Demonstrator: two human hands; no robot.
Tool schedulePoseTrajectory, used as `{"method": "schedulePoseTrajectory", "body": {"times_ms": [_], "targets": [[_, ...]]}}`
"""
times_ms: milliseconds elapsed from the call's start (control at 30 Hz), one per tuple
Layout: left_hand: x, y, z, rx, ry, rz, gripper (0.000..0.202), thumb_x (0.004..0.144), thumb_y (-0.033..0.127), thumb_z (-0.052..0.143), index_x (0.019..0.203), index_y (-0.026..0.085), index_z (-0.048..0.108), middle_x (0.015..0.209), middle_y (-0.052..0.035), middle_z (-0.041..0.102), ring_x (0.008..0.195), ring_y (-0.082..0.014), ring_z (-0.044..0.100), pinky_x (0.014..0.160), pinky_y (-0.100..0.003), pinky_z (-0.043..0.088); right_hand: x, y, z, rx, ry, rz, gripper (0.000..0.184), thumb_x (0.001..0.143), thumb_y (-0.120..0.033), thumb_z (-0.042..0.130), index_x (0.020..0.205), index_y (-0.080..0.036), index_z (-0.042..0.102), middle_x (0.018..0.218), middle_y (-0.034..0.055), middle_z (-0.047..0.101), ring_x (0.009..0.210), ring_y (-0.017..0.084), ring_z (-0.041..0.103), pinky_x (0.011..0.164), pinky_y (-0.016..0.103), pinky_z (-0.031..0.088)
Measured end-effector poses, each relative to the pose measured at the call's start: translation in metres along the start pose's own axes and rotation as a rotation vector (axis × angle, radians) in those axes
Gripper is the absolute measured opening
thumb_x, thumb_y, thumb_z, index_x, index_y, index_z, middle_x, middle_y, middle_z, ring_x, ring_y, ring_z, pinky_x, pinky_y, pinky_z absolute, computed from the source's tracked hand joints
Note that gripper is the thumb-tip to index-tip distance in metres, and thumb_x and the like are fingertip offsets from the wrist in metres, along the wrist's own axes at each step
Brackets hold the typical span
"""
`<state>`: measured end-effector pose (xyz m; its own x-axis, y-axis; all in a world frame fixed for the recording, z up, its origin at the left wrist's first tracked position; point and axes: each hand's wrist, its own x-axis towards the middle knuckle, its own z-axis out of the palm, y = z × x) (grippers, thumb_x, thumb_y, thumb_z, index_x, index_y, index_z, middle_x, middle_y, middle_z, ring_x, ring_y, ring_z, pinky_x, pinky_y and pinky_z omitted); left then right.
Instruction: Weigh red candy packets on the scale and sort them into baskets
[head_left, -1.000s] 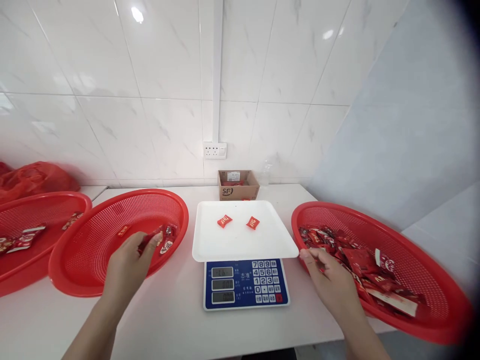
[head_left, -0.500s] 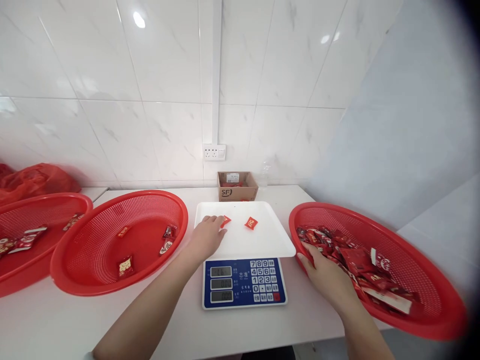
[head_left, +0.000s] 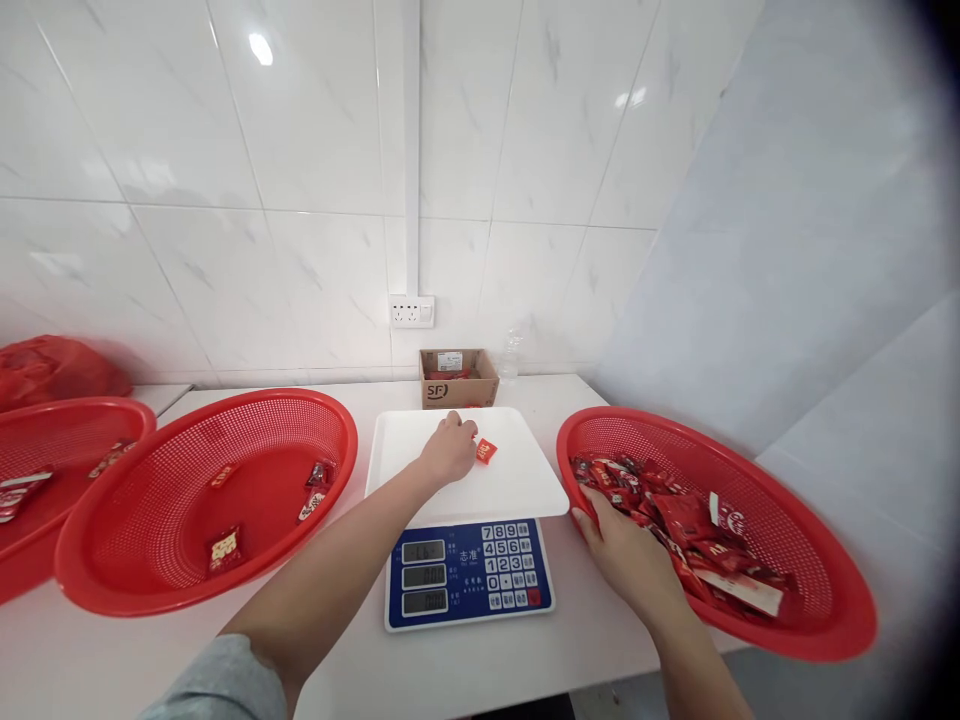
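Observation:
Over the white pan (head_left: 499, 495) of a digital scale (head_left: 470, 575) is my left hand (head_left: 450, 450), its fingers curled down. Whatever they hold is hidden. Just right of the fingertips lies a small red wrapped packet (head_left: 487, 451) with gold print. My right hand (head_left: 630, 555) grips the near left rim of a red plastic basket (head_left: 840, 640), thumb outside and fingers over the inner side. Inside that basket is a heap of red wrapped snack packets (head_left: 686, 520), some partly covered by the hand.
Left of the scale stands another red basket (head_left: 202, 405) with a few packets, and a further red basket (head_left: 75, 405) overlaps it. Behind the scale are an SF carton (head_left: 459, 390) and a clear plastic bottle (head_left: 512, 352). A red bag (head_left: 56, 370) sits far left, by the tiled wall.
My left hand has moved right across the pan, and the left of two small packets is out of sight. My right hand stays on the basket rim. The view has shifted slightly right.

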<state>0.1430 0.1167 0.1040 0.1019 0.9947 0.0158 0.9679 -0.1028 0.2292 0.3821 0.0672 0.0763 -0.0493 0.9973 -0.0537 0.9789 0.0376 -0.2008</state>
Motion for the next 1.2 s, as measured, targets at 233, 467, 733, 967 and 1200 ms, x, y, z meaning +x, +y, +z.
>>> {"method": "schedulePoseTrajectory", "body": {"times_ms": [233,467,733,967,1200], "targets": [[0.014,0.026,0.016,0.022,-0.058,0.051,0.032,0.090,0.033,0.033,0.109,0.014,0.051,0.118,-0.0158,0.047,0.110,-0.0288,0.049,0.084,-0.040,0.044,-0.002,-0.001,-0.001,-0.020,0.006,-0.007,0.051,0.091,-0.038,0.019,0.135,-0.019,0.037,0.112,0.0149,0.064,0.095,0.031,0.062,0.078,0.043,0.044],[0.000,0.024,0.014,-0.047,-0.056,0.110,0.023,0.086,0.018,0.038,0.105,0.016,0.051,0.101,-0.0120,0.056,0.090,-0.0235,0.060,0.076,-0.036,0.047,-0.003,-0.001,0.000,-0.036,0.002,-0.010,0.052,0.091,-0.037,0.017,0.136,-0.018,0.036,0.119,0.0146,0.061,0.098,0.030,0.062,0.079,0.043,0.045],[-0.075,-0.025,-0.022,-0.226,0.166,0.069,0.034,0.087,0.012,0.030,0.114,0.022,0.048,0.108,-0.0068,0.055,0.089,-0.0160,0.059,0.077,-0.028,0.047,-0.003,0.001,0.002,-0.075,-0.002,0.006,0.056,0.091,-0.041,0.014,0.138,-0.018,0.035,0.117,0.0148,0.062,0.097,0.032,0.062,0.078,0.047,0.046],[-0.139,-0.101,-0.057,-0.283,0.341,-0.370,0.031,0.087,0.033,0.037,0.115,0.028,0.052,0.108,-0.0032,0.063,0.094,-0.0196,0.061,0.075,-0.028,0.049,-0.001,0.001,0.006,-0.103,0.025,-0.002,0.058,0.090,-0.043,0.013,0.139,-0.020,0.034,0.116,0.0156,0.062,0.092,0.034,0.063,0.073,0.048,0.048],[-0.161,-0.151,-0.066,-0.019,0.219,-0.493,0.045,0.090,0.041,0.022,0.126,0.025,0.044,0.123,-0.0081,0.054,0.103,-0.0265,0.057,0.078,-0.038,0.048,0.000,0.004,0.010,-0.118,0.046,-0.009,0.058,0.090,-0.044,0.015,0.136,-0.018,0.039,0.114,0.0164,0.063,0.092,0.034,0.064,0.073,0.049,0.049]]}}
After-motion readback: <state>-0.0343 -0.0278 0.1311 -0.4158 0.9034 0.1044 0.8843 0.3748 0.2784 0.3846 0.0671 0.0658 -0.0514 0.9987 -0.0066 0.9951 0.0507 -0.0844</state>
